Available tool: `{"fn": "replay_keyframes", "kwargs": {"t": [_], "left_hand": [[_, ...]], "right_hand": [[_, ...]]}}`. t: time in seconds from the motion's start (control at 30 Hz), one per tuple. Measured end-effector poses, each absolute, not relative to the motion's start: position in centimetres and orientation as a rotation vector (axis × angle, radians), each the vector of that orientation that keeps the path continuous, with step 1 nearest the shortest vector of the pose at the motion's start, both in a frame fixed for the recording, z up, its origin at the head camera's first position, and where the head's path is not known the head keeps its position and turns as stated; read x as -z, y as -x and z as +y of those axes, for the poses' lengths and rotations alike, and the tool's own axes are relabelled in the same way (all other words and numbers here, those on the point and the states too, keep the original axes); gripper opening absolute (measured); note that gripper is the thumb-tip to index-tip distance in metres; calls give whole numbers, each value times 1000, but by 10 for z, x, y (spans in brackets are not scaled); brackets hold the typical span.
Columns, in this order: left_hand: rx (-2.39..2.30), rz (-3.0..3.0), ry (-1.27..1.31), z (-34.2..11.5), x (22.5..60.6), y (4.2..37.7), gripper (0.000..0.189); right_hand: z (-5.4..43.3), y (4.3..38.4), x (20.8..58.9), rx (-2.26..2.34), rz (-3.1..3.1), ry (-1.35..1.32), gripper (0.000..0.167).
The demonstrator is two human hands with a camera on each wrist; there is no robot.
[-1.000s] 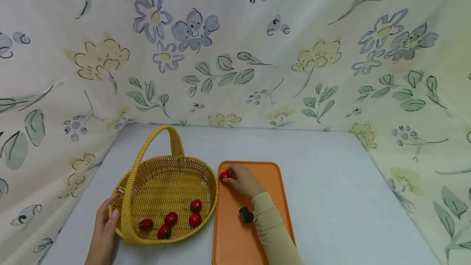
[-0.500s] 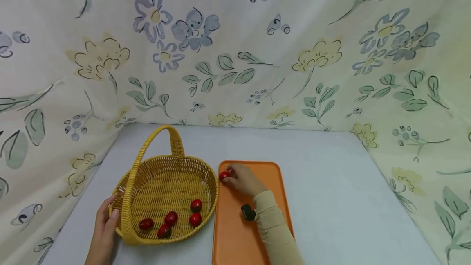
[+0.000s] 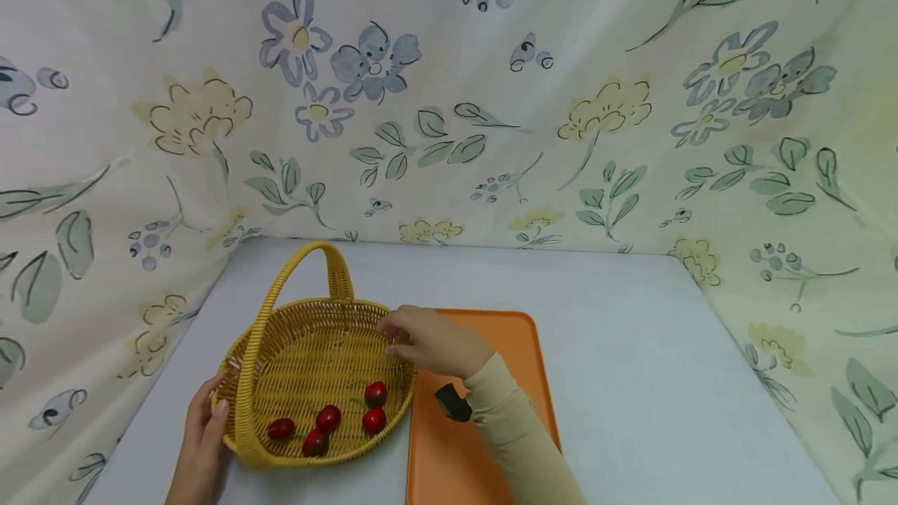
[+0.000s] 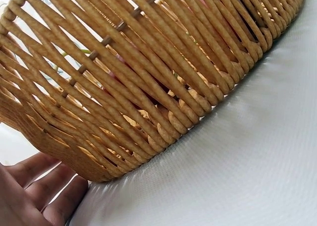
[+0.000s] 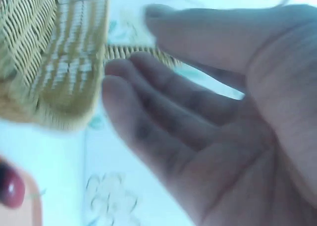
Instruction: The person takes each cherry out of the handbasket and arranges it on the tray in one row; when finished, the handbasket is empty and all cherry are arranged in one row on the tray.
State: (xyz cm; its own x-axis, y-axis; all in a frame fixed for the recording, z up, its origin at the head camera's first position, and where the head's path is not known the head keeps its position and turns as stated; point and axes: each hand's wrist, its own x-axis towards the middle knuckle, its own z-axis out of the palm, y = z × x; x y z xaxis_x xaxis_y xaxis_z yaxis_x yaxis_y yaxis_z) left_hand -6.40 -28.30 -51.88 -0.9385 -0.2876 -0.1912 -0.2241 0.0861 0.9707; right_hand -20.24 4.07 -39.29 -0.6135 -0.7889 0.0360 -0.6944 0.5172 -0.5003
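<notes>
My left hand (image 3: pixel 199 431) holds the left end of the yellow wicker basket (image 3: pixel 312 345), thumb at the rim; in the left wrist view its fingers (image 4: pixel 59 191) lie against the outer side. Over the basket's right rim is my right hand (image 3: pixel 438 341), fingers slightly bent. The right wrist view shows nothing between its thumb and fingers (image 5: pixel 143 107). Several red cherries (image 3: pixel 328 417) lie in the near part of the basket. Another cherry (image 5: pixel 12 186) shows by the tray's edge in the right wrist view; the right hand hides it in the head view.
An orange tray (image 3: pixel 449 458) lies right of the basket, partly under my right forearm. The basket's tall handle (image 3: pixel 256 333) arches over its left part. Behind the white table (image 3: pixel 631 372) hangs a flowered cloth (image 3: pixel 449 100).
My right hand has moved left from the cherry at the tray's far left corner to over the basket's right rim. The left hand stays at the basket.
</notes>
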Motion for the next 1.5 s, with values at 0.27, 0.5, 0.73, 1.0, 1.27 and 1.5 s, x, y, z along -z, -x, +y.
{"fn": "replay_keyframes", "kwargs": {"t": [0.27, 0.5, 0.73, 1.0, 1.27, 1.5], "left_hand": [[1986, -2291, -516, -280, 524, 63, 53], [1960, -2314, -476, -279, 525, 62, 54], [1936, -2318, -432, -279, 526, 62, 53], [1938, -2311, -389, -281, 527, 61, 53], [1885, -2343, -465, -281, 519, 63, 53], [1908, -2338, -486, -282, 517, 65, 55]], "right_hand": [[-6, 197, 423, 190, 2465, 1347, 23], [-11, 187, 425, 132, 2404, 1267, 25], [-12, 187, 432, 154, 2385, 1252, 20], [-13, 185, 428, 111, 2414, 1217, 21], [-8, 192, 408, 142, 2523, 1323, 14], [33, 197, 381, 489, 2588, 1240, 21]]}}
